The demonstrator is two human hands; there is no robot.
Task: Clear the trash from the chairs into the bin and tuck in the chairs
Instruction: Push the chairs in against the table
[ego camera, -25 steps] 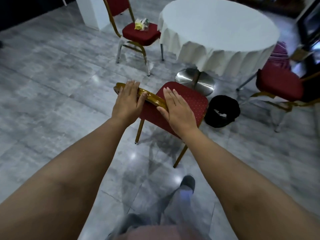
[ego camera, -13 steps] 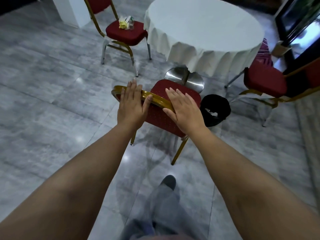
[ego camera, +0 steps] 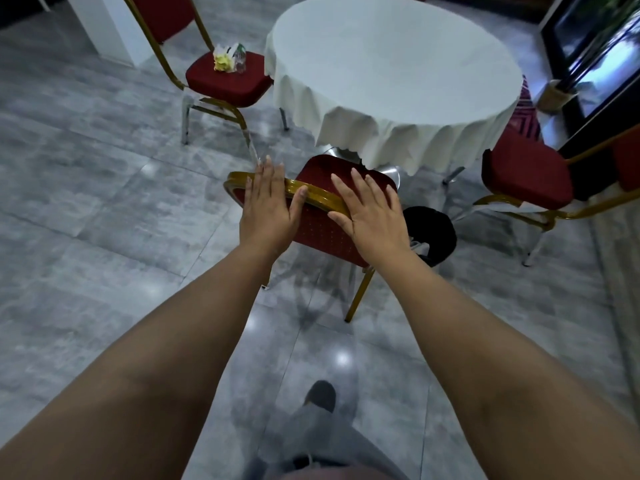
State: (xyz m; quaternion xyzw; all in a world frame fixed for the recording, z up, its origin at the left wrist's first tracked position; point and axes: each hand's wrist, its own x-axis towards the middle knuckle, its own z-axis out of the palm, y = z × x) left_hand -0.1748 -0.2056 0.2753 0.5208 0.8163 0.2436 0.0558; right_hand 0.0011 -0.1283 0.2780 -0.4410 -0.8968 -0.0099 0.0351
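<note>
Both hands, the left hand (ego camera: 268, 211) and right hand (ego camera: 372, 214), press flat with straight fingers on the near chair (ego camera: 322, 233) backrest; its seat reaches under the round table (ego camera: 391, 74). Crumpled trash (ego camera: 228, 58) sits on the far chair (ego camera: 225, 81); the black bin (ego camera: 431, 233) stands beside.

near chair (ego camera: 322, 233) before table (ego camera: 391, 67), bin (ego camera: 431, 233) right of chair

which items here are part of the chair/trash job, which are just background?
Job:
near chair, pushed by left hand and right hand
trash on far chair
right chair
bin

Background:
table
basket
white pillar
</note>
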